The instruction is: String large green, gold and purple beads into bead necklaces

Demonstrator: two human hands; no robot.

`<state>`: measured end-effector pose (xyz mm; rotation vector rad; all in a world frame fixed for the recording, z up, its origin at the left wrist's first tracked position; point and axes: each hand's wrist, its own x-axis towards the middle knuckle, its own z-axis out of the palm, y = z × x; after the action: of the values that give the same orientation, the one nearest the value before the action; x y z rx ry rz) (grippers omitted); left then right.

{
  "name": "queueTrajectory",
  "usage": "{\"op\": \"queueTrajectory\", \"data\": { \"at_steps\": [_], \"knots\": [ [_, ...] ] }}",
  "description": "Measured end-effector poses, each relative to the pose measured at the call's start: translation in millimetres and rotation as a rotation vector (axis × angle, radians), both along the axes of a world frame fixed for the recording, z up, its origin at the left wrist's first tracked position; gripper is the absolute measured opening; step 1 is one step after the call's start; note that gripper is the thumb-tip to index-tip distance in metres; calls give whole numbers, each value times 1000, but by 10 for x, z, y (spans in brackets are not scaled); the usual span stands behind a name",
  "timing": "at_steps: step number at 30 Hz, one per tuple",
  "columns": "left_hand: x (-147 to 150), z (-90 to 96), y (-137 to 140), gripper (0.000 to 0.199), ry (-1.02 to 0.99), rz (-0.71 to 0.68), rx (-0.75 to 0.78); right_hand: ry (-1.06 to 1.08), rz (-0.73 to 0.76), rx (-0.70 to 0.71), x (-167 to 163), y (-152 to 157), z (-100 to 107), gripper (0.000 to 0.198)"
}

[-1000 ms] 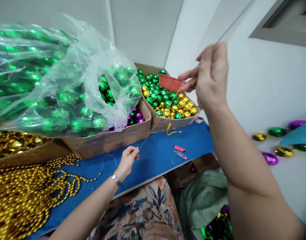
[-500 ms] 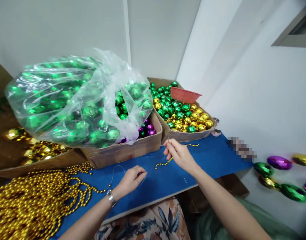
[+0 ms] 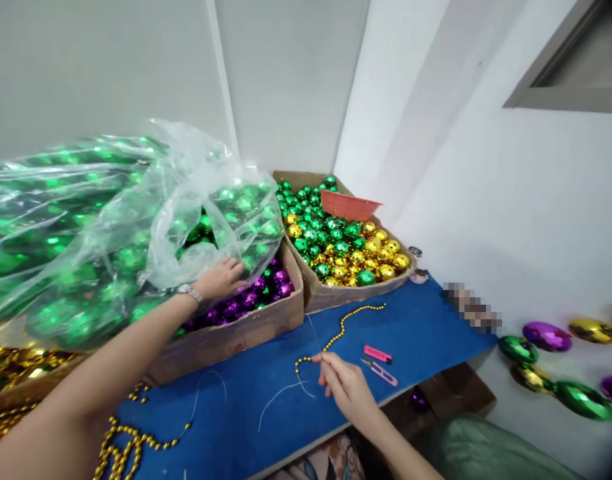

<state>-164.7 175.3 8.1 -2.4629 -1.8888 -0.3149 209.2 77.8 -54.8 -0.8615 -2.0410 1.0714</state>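
Note:
My left hand (image 3: 220,279), with a metal watch on the wrist, reaches over the clear plastic bag (image 3: 111,220) of green shiny balls. Its fingers are stretched out against the plastic, just above purple balls (image 3: 259,293) in a cardboard box (image 3: 236,340). Over the blue table, my right hand (image 3: 343,383) is closed in a pinch on a thin, straight needle (image 3: 313,331) that points up. Close to those fingers lies a short string of gold beads (image 3: 342,325). Loose white thread (image 3: 279,395) curls on the table beside them.
Another box (image 3: 359,293) holds green and gold balls and a red basket (image 3: 351,205). Pink thread snips (image 3: 381,372) and a pink cutter (image 3: 377,353) lie on the blue table (image 3: 411,327). Gold bead strands (image 3: 123,443) spread at the left; large-bead garlands (image 3: 546,337) hang at right.
My left hand has moved up and left from the table to the plastic bag. My right hand has come down toward the table's front edge, and the view has shifted, showing the snips and cutter.

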Motion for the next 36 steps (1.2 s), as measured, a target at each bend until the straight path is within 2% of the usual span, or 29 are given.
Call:
{"op": "queueTrajectory", "data": {
  "at_steps": [3, 6, 9, 12, 14, 17, 20, 22, 25, 29, 32, 36],
  "knots": [
    [-417, 71, 181, 51, 241, -11, 13, 8, -21, -38, 92, -24, -115, 33],
    [-551, 79, 288, 58, 305, 67, -18, 15, -19, -74, 110, -50, -242, 32],
    [-401, -52, 348, 60, 295, 192, -61, 19, -2, -99, 58, -75, -342, 31],
    [-227, -161, 396, 58, 281, 212, -89, 19, 28, -62, 5, -86, -370, 31],
    [-194, -124, 413, 55, 260, 188, -121, 17, 45, -24, 4, -85, -356, 32],
    [-163, 46, 382, 43, 218, 159, -128, 21, 39, -8, 46, -78, -332, 31],
    [72, 117, 294, 35, 174, 150, -93, 37, 25, -27, 76, -77, -322, 30],
    [349, 21, 259, 35, 132, 111, -120, 24, 28, -53, 61, -83, -305, 30],
    [758, -284, 324, 34, 71, 68, -233, -13, 38, -77, -7, -103, -238, 29],
    [1034, -652, 590, 30, 4, 77, -345, -44, 0, -37, -92, -141, -130, 28],
    [1050, -720, 737, 27, -59, 77, -355, -41, -39, -4, -95, -164, -75, 26],
    [850, -597, 671, 28, -160, 80, -314, -8, -78, 6, -32, -161, -11, 26]
  ]
}}
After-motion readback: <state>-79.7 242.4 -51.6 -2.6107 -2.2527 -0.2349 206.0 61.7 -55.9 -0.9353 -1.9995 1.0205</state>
